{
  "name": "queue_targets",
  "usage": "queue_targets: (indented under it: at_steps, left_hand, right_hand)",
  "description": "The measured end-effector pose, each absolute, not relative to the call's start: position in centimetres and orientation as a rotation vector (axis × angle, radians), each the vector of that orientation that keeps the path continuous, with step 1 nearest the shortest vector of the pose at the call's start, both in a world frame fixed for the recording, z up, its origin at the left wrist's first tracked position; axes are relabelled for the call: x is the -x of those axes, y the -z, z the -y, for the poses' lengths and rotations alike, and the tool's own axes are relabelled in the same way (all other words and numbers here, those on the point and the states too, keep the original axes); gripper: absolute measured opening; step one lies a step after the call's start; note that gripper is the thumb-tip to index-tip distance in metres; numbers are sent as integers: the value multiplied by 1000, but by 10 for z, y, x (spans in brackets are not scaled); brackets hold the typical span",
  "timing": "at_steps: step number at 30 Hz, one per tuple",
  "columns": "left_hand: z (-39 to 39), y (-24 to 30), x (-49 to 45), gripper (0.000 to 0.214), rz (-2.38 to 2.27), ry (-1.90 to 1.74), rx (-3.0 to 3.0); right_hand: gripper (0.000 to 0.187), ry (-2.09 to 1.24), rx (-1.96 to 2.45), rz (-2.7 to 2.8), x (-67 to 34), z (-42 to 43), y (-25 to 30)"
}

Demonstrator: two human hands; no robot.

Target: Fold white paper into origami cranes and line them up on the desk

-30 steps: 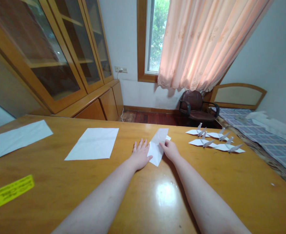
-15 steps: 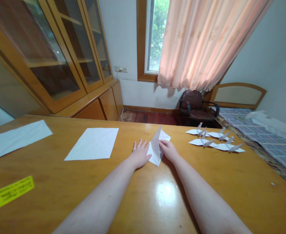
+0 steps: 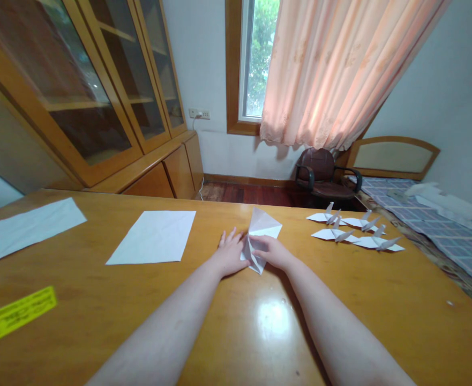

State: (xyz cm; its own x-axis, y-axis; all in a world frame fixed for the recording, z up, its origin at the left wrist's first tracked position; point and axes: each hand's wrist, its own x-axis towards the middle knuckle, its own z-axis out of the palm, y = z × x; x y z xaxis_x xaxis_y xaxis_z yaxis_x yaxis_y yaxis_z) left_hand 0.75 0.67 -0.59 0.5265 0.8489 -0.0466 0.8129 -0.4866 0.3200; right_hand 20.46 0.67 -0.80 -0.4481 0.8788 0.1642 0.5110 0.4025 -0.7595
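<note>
A white sheet of origami paper [image 3: 266, 222], folded with one flap raised toward the left, lies on the table in front of me. My left hand [image 3: 232, 253] rests flat at its left edge with fingers spread, the thumb on the paper's lower left part. From the right, my right hand [image 3: 271, 251] reaches over the paper. Its fingers are bent together on the flap near the middle fold. The fingertips partly cover the creases there.
Several folded paper cranes [image 3: 358, 228] stand in two rows at the right. A square white sheet [image 3: 153, 238] lies to the left, and a longer white sheet [image 3: 30, 228] farther left. A yellow label [image 3: 16, 316] sits on the wooden table [image 3: 139, 311].
My right hand has moved left across the paper, bringing the upright flap over to the left and opening it out. My left hand has stayed nearly still.
</note>
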Motion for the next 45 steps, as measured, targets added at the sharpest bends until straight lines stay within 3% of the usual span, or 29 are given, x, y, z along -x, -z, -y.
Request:
queue_targets:
  at_steps: [10,20,32,41,45]
  left_hand:
    - [-7,6,-6,103,-1368,-179,-2433]
    - [-6,3,-6,77,-1388,-173,-2406]
    - [-11,8,-5,78,-1414,-137,-2392]
    - [-13,2,-2,75,-1301,-292,-2416]
    - [-15,5,-1,78,-1256,-296,-2425]
  right_hand:
    - [56,-718,1177,2281,-205,-9,9]
    - [52,-721,1104,2305,-206,-7,4]
    - [92,-838,1038,2306,-217,-7,2]
    - [58,-770,1084,2276,-214,-6,1]
    - [54,-728,1089,2304,-215,-8,3]
